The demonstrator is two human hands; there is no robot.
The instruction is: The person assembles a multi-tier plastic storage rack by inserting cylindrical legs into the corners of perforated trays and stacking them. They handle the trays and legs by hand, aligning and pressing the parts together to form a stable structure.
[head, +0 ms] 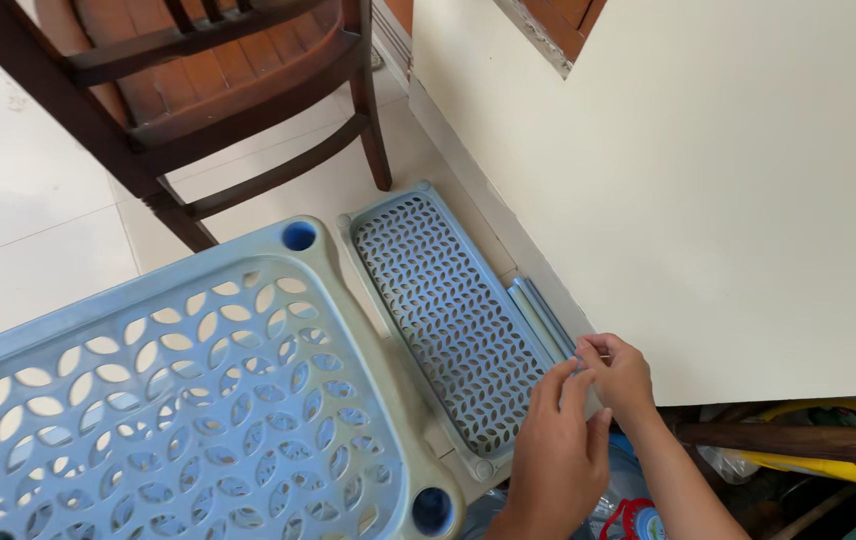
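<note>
In the head view, both hands meet at the lower right of the frame, just at the near end of a bundle of thin pale-blue plastic rods [540,312] that lies on the floor along the foot of the cream wall [708,190]. The rods' long axis runs diagonally, from the hands up and to the left toward the middle of the frame, so they stretch away from the person rather than across. The right hand [620,375] is the nearer of the two to the rods: its fingers are curled together and its fingertips seem to pinch the rods' end, though what exactly sits between them is too small to tell. The left hand [556,455] comes up from the bottom edge, fingers held close and extended, its tips touching the right hand's fingers; whether it grips anything itself I cannot tell. Just left of the rods, lying parallel to them, is a narrow blue perforated shelf panel [448,310] with a leaf-cutout pattern. Further left, filling the lower left of the frame, is a larger blue shelf tray [148,390] with bigger leaf cutouts and round corner sockets. A dark wooden chair [248,90] stands at the upper left on the white tiled floor [28,200], well apart from the hands.
</note>
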